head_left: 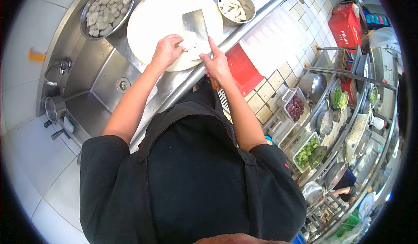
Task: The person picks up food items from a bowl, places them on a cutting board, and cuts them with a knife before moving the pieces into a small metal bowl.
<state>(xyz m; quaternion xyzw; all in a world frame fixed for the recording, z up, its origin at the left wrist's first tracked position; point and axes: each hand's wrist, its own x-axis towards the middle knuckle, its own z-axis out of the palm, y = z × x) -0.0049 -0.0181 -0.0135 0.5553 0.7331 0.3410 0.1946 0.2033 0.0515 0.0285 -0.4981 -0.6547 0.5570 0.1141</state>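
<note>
A round cream-coloured cutting board (150, 15) lies across the steel counter. My right hand (216, 65) is closed around the wooden handle of a cleaver (195, 24); its broad blade is over the board. Bent fingers of my left hand (167, 51) pinch a soft white piece of food (189, 40) on the board, close beside the blade. To the left stands a steel bowl (82, 24) heaped with pale, rounded food pieces (109, 10). A smaller steel bowl (227, 21) at the board's right holds white cut pieces (232, 9).
Left of the board is a steel sink (87, 109) with a tap (52, 76). A red sheet (241, 70) and a white one lie right of the counter edge. Racks at right carry a tub of green vegetables (307, 150) and other containers. Another person's arm (342, 192) shows at lower right.
</note>
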